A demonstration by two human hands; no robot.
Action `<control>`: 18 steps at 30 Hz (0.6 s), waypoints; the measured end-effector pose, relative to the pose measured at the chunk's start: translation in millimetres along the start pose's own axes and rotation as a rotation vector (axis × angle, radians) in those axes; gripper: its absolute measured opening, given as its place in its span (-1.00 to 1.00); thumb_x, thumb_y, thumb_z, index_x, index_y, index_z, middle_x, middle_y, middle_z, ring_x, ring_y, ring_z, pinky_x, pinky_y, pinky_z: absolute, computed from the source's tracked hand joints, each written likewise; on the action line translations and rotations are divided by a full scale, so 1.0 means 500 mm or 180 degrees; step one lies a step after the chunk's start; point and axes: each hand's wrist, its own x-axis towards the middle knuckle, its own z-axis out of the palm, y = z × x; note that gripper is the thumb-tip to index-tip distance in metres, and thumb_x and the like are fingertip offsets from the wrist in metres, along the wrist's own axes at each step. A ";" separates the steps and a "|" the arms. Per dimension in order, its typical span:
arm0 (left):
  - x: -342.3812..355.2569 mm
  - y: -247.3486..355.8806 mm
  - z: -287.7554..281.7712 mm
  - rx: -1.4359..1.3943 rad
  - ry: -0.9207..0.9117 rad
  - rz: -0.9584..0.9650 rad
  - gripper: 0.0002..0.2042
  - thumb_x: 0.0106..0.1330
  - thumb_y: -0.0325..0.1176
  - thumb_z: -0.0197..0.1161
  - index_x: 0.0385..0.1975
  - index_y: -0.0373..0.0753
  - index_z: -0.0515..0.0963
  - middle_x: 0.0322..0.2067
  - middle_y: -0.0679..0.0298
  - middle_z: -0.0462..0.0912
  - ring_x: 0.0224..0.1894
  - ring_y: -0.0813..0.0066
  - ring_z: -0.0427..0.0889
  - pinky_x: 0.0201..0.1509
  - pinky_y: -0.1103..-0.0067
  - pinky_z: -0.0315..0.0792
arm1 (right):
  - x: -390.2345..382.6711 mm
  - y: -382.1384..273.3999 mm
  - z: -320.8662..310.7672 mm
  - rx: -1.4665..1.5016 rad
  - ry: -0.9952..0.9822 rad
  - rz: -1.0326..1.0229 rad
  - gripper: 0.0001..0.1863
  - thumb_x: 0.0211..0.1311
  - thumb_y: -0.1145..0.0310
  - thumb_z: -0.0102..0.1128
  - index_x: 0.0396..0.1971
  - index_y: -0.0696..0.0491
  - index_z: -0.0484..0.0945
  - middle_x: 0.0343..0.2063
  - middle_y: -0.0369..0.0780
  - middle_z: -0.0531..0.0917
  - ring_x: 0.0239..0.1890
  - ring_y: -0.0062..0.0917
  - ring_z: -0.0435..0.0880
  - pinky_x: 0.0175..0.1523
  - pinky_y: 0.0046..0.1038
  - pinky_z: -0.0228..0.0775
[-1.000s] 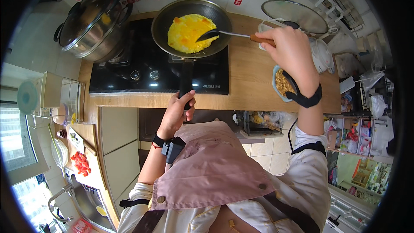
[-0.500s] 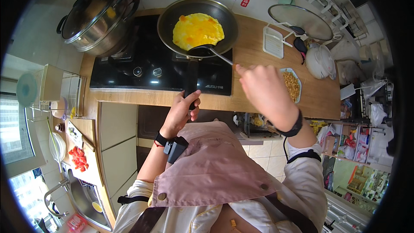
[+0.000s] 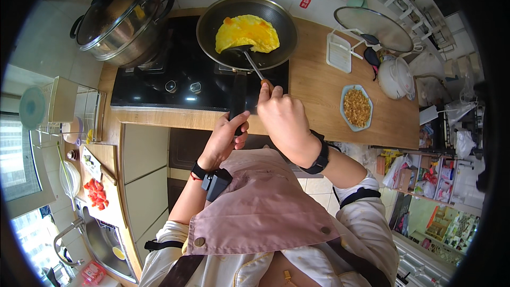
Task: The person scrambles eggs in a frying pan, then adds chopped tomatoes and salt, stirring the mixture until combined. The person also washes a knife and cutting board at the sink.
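A dark frying pan (image 3: 289, 32) sits on the black gas stove, a flat yellow egg omelette (image 3: 249, 29) inside it. My left hand (image 3: 226, 137) is wrapped round the pan's black handle (image 3: 239, 95). In my right hand (image 3: 284, 117) is a spatula (image 3: 254, 66) with a metal shaft and brown grip. Its dark blade presses at the near left edge of the omelette, which looks slightly bunched there; whether the blade is under the egg I cannot tell.
A lidded steel steamer pot (image 3: 122, 26) stands at the stove's left. On the wooden counter to the right are a dish of brown crumbly food (image 3: 357, 108), a white rack (image 3: 338, 53), a glass lid (image 3: 372, 25) and a white pot (image 3: 396, 78). Chopped red pieces (image 3: 96, 194) lie far left by the sink (image 3: 101, 239).
My right hand has moved left and nearer to my left hand. The spatula blade has shifted left along the omelette's near edge, which has changed shape. My left hand stays on the handle.
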 end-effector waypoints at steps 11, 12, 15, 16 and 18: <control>0.002 -0.002 -0.003 -0.0013 -0.0021 0.0000 -0.76 0.38 -0.28 0.16 -0.46 -0.19 0.28 -0.62 0.42 0.32 -0.73 0.73 0.23 -0.70 0.71 0.10 | 0.046 -0.006 0.068 0.0095 0.0471 0.0021 -0.87 0.11 0.50 0.20 -0.36 0.21 0.65 -0.68 -0.29 0.56 -0.69 -0.69 0.56 -0.64 -0.72 0.33; 0.002 -0.002 -0.003 -0.0005 -0.0028 -0.0014 -0.76 0.38 -0.28 0.16 -0.46 -0.18 0.28 -0.61 0.42 0.32 -0.73 0.72 0.23 -0.70 0.71 0.10 | 0.050 -0.002 0.072 0.0124 0.0391 -0.0032 -0.86 0.12 0.49 0.20 -0.35 0.21 0.65 -0.68 -0.28 0.56 -0.69 -0.67 0.57 -0.64 -0.71 0.34; 0.002 -0.002 -0.003 0.0006 -0.0013 -0.0031 -0.76 0.38 -0.28 0.16 -0.45 -0.18 0.28 -0.61 0.42 0.32 -0.73 0.72 0.23 -0.70 0.71 0.10 | 0.061 0.020 0.072 0.0271 0.0437 -0.0011 -0.84 0.12 0.49 0.18 -0.32 0.21 0.64 -0.67 -0.24 0.58 -0.67 -0.61 0.61 -0.62 -0.64 0.39; 0.002 -0.003 -0.003 0.0002 0.0005 -0.0019 -0.76 0.38 -0.28 0.16 -0.45 -0.18 0.28 -0.61 0.42 0.32 -0.73 0.72 0.23 -0.69 0.71 0.10 | 0.061 0.030 0.068 0.0418 0.0421 -0.0017 -0.83 0.12 0.50 0.18 -0.30 0.22 0.63 -0.66 -0.21 0.59 -0.65 -0.57 0.63 -0.61 -0.60 0.41; 0.001 -0.003 -0.002 0.0000 0.0014 -0.0002 -0.76 0.38 -0.28 0.16 -0.44 -0.18 0.28 -0.61 0.42 0.32 -0.73 0.72 0.23 -0.69 0.70 0.10 | 0.059 0.068 0.052 0.1090 0.0124 0.0218 -0.70 0.08 0.52 0.14 -0.14 0.21 0.60 -0.53 -0.14 0.64 -0.58 -0.39 0.69 -0.53 -0.44 0.50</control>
